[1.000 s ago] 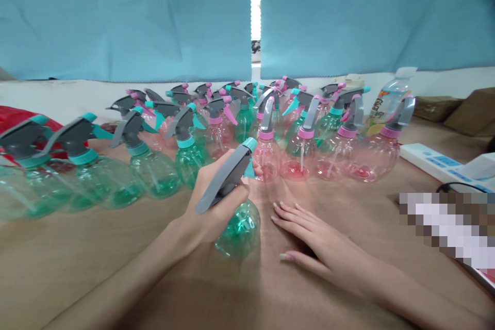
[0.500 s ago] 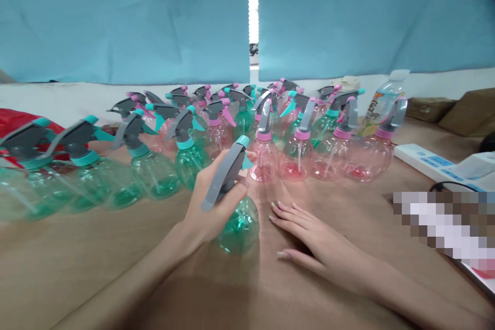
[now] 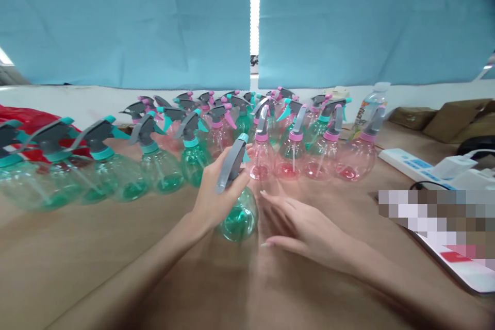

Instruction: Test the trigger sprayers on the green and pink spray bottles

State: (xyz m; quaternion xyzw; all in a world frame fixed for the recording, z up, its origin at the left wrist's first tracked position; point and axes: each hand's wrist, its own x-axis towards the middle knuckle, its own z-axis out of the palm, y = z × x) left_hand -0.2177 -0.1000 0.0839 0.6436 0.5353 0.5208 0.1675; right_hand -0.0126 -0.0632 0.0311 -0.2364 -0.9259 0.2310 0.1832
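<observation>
My left hand point(image 3: 216, 191) is wrapped round the neck of a green spray bottle point(image 3: 238, 216) with a grey trigger head and teal nozzle; the bottle leans on the brown table point(image 3: 116, 258). My right hand point(image 3: 297, 224) lies just right of the bottle, fingers stretched out and close to its round body, holding nothing. Behind them stand rows of spray bottles: green spray bottles point(image 3: 158, 165) to the left, pink spray bottles point(image 3: 294, 157) to the right.
A clear drink bottle point(image 3: 367, 108) stands behind the pink row. A white power strip point(image 3: 410, 161) with a plug lies at the right, brown boxes point(image 3: 448, 118) behind it. Red packaging point(image 3: 23, 116) is at the far left. Blue curtains point(image 3: 116, 15) hang behind.
The green bottle in my left hand has shifted slightly away and more upright. My right hand has slid left, nearer the bottle's body. The view has tilted a little.
</observation>
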